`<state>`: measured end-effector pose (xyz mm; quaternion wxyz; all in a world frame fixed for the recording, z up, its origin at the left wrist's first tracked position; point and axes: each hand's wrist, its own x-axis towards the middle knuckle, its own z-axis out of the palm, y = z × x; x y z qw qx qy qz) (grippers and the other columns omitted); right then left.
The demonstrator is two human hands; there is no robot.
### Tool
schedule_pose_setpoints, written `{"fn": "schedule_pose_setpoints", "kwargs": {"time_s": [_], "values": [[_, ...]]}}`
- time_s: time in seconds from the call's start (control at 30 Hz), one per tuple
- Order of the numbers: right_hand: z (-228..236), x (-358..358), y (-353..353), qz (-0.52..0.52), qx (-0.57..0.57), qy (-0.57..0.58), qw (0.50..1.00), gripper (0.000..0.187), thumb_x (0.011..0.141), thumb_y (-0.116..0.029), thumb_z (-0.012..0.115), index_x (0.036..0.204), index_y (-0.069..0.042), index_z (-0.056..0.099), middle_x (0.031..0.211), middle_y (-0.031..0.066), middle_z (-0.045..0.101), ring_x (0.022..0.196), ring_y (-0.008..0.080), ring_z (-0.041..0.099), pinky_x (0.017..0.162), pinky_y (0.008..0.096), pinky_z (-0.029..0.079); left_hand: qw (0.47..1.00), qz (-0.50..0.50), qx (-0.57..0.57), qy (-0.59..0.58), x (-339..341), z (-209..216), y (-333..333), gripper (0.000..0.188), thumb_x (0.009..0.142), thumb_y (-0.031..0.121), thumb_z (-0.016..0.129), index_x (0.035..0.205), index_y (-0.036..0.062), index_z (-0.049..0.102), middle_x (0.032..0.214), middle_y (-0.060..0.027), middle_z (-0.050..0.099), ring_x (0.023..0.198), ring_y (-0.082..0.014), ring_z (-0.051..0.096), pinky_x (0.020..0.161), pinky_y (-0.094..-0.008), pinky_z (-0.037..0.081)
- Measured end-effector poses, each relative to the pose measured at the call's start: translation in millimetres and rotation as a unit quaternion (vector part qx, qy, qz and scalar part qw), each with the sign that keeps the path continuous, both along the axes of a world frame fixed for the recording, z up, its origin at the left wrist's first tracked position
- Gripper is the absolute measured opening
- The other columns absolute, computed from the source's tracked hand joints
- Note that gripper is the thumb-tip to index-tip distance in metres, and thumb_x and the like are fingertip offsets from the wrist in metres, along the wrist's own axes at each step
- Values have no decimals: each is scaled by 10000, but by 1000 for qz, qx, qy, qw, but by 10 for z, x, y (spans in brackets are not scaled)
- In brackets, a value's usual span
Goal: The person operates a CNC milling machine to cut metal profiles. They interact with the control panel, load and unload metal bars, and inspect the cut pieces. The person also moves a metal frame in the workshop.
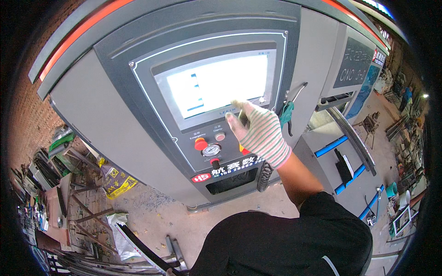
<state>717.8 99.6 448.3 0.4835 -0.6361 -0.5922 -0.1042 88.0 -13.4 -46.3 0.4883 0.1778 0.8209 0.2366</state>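
My right hand [260, 131], in a white knitted glove with green and pink stripes, reaches up to the control panel of a large grey machine. Its index fingertip overlaps the lower edge of a bright touchscreen [225, 80]; whether it touches the glass I cannot tell. The thumb stands apart below the finger, with nothing held between them. Under the screen sit a red emergency button [200, 144], a small clamp button [220, 136], a round pressure gauge [212, 150] and a red-topped black knob [215, 163]. The screen's content is washed out. My left hand does not show.
A green air gun [286, 112] hangs right of the panel, a black coiled hose [264, 177] below it. Further right, a grey bed carries blue strips [331, 146]. At left, a yellow and purple sack [117, 181] lies near a wooden frame. Long dark profiles [142, 248] lie at lower left.
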Motion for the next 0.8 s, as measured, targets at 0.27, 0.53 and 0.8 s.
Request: {"fn": "schedule_pose_setpoints", "kwargs": {"time_s": [0.27,0.53,0.8], "values": [[-528,-246,-193,61,-164,-14,984,266,959,-235,707,1117,-25,748,815,153,733,721,261,737,665,365,590,1000,18,13,17,-217,73,-217,750,808,471,790,1306,-58,604,1329,-189,614,1136,-364,600,1015,-548,473],[-1093,-545,-308,173,-338,-44,924,320,997,-384,650,1000,-73,723,778,110,707,708,302,719,648,408,570,1000,13,12,22,-189,110,-252,707,801,448,796,1272,-52,631,1286,-185,635,1096,-352,612,990,-537,488],[-1829,-664,-386,197,-475,-57,855,407,986,-438,601,994,-46,712,876,200,730,871,431,718,770,537,565,1000,-21,1,23,180,83,214,663,795,426,801,1239,-45,657,1242,-182,655,1057,-341,624,964,-526,502]]}}
